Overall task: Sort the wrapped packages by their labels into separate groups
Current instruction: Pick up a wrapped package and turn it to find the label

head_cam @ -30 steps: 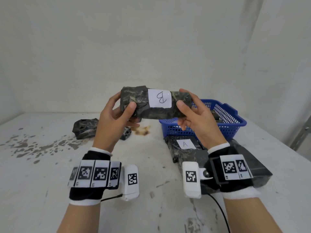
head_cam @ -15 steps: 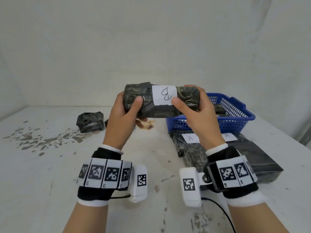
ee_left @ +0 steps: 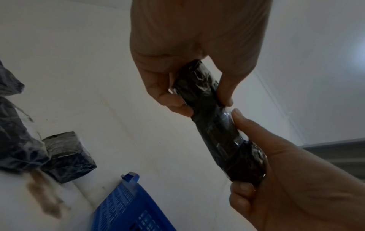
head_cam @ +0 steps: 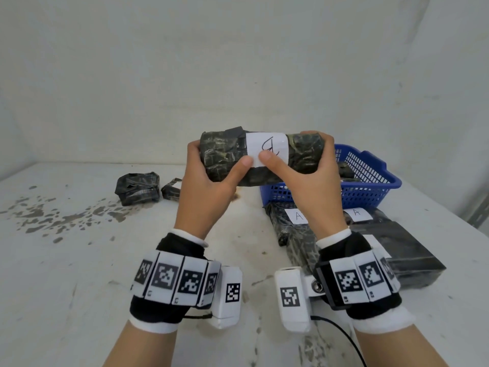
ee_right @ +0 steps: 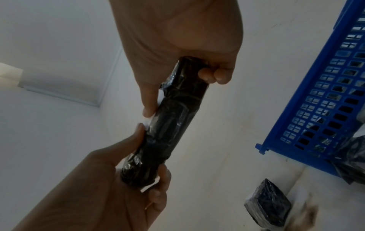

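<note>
I hold a long package [head_cam: 225, 157] wrapped in dark film, level and above the table, with both hands. Its white label [head_cam: 267, 147] faces me with a handwritten B. My left hand [head_cam: 215, 168] grips the left end, thumb in front. My right hand [head_cam: 304, 165] grips the right end, and its thumb [head_cam: 267, 157] lies over the label's lower edge. In the left wrist view the package [ee_left: 213, 121] runs between both hands. Two packages labelled A [head_cam: 299, 215] [head_cam: 357, 213] lie below my right hand.
A blue basket [head_cam: 370, 186] with dark packages inside stands at the back right. A large black package [head_cam: 404, 250] lies near the right edge. Two small dark packages [head_cam: 137, 188] [head_cam: 172, 190] sit at the back left. Grey stains [head_cam: 53, 215] mark the white table.
Both thumbs have slid inward along the package toward the label, and the right thumb now overlaps it. The package has shifted slightly right, staying level.
</note>
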{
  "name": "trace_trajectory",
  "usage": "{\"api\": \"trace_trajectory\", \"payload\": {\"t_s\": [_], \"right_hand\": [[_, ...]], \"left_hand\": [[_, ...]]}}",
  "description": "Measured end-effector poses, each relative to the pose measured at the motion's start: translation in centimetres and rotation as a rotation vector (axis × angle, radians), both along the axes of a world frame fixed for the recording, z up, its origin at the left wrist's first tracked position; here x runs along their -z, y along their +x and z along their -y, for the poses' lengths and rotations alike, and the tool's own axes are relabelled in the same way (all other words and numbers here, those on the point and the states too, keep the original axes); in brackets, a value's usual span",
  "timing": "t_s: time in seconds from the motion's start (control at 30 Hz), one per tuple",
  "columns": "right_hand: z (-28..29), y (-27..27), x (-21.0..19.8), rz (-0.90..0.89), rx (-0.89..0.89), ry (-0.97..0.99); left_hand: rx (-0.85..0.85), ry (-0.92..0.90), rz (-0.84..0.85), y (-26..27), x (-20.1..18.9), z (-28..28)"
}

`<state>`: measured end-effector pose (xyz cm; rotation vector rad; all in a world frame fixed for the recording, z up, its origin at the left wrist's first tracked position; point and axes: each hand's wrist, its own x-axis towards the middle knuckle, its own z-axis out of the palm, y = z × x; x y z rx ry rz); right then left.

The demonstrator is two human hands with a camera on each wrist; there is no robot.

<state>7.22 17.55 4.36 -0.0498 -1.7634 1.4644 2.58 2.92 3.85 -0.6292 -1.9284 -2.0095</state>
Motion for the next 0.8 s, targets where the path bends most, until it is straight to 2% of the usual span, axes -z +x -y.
{"api": "trace_trajectory", "payload": {"t_s": [0.23,0.47,0.8], "right_hand": [[-0.6,0.0,-0.3,-0.034,-0.100,-0.026],[-1.1,0.1,-0.4,0.050,-0.209,-0.029],[-1.2,-0.2,-0.5,0.052,-0.193,-0.099]], "left_hand": [[-0.012,-0.012,-0.019,-0.4,-0.1,0.7],[-0.003,-0.007,0.093,-1.0,-0.2,1.6],[-0.004,0.047,0.213,-0.9,-0.7,1.8]]}}
